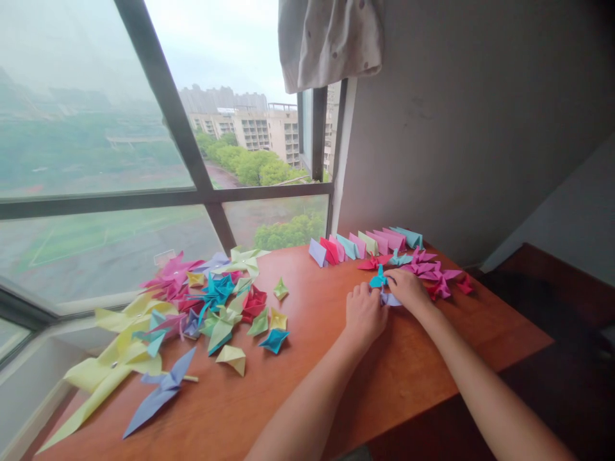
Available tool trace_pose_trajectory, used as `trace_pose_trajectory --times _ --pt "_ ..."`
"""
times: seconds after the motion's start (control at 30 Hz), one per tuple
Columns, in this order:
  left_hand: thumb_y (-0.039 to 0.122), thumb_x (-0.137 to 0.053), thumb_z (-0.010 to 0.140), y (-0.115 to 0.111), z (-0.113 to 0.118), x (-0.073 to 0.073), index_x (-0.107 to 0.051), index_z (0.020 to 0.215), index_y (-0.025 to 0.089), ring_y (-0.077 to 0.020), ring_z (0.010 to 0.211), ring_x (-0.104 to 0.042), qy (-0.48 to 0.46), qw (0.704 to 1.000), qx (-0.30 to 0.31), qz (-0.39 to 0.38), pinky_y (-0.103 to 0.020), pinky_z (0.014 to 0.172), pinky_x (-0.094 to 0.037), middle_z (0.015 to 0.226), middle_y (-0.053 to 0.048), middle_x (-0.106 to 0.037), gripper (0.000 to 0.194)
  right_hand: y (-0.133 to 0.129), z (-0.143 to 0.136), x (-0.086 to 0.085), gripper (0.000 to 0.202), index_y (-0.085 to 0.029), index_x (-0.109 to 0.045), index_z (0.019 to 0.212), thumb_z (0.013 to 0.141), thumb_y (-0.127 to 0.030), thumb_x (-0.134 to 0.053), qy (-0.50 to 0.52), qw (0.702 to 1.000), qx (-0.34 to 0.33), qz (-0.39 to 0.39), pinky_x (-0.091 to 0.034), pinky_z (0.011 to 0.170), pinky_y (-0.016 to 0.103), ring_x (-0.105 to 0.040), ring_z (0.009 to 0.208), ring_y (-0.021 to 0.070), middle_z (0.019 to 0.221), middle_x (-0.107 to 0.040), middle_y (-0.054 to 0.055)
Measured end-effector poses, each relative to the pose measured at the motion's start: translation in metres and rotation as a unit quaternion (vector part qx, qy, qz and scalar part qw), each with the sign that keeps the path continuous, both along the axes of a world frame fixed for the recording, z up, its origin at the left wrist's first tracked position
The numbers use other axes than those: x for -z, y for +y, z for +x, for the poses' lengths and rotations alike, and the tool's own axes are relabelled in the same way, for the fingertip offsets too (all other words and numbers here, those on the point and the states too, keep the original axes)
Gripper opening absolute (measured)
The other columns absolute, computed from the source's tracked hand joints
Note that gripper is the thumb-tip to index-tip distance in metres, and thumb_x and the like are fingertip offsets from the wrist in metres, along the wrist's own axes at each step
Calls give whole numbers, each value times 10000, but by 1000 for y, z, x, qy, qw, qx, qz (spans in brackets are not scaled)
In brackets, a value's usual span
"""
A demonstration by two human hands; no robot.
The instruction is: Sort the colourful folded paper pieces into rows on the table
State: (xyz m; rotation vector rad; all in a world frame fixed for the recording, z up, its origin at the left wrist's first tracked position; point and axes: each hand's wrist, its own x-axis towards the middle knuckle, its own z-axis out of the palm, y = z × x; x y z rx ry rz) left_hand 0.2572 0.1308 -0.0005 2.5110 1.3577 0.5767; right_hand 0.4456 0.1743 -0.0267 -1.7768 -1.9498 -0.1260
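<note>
Beside one window (269, 193), one brown bench (307, 358) carries about nine folded papers (369, 242) in a row and, well apart, two yellow pinwheels (115, 363). Near the row, left hand (367, 312) and right hand (408, 288) curl around one blue crane (378, 276) and one lilac paper (392, 299); whether either hand grips, I cannot tell.

Left hand (366, 312): bare, rounded across the back, its knuckles (360, 292) a row of small bumps
Right hand (407, 289): bare, smooth-backed, finer detail blurred
Wrists (354, 340): bare, slim, narrower than the forearms
Left forearm (305, 394): bare, smooth, thickening toward the elbow
Right forearm (485, 381): bare, slender, smoothly tapered
</note>
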Motion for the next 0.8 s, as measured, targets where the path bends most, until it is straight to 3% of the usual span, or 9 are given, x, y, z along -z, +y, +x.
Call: trace_pose_trajectory --times 0.17,0.33,0.47,0.6,0.73,0.8 --pt "342 -452 963 -2 -25 -4 -625 963 198 -223 903 -615 7 1000 -10 -11 -310 760 -447 978 -79 -644 225 -13 -30 -6 293 -215 -736 919 859 -151 -456 23 999 -33 12 -495 828 313 -673 894 212 969 -740 61" --pt "279 -462 958 -13 -79 -22 -642 912 219 -175 776 -650 9 999 -33 -19 -250 656 -417 876 -34 -700 195 -20 -82 -23 276 -219 -732 914 855 -153 -471 98 990 -91 44 -509 799 308 -682 875 205 942 -743 51" --pt "270 -459 955 -26 -147 -47 -654 959 226 -178 782 -657 -1 996 -85 -2 -245 644 -400 858 -31 -711 200 -16 -148 -48 251 -226 -728 897 845 -135 -500 179 970 -154 62 -520 791 302 -689 847 194 917 -747 34" --pt "282 -470 944 -35 -227 -70 -666 982 241 -186 788 -673 -2 979 -198 41 -246 646 -401 858 -14 -728 204 1 -227 -76 279 -229 -732 912 811 -74 -524 225 947 -222 51 -524 809 302 -688 860 189 929 -750 31" --pt "347 -469 932 -26 -303 -90 -684 1058 254 -235 812 -688 28 932 -348 94 -274 646 -424 877 -31 -744 267 24 -306 -101 261 -241 -736 930 837 -94 -542 254 932 -257 27 -518 867 328 -682 923 202 982 -748 31" --pt "356 -459 927 -15 -333 -96 -686 1084 246 -263 871 -689 46 912 -394 104 -293 674 -448 917 -51 -750 297 36 -340 -109 267 -237 -733 967 844 -101 -539 262 927 -267 22 -514 891 324 -676 963 200 1024 -740 33"
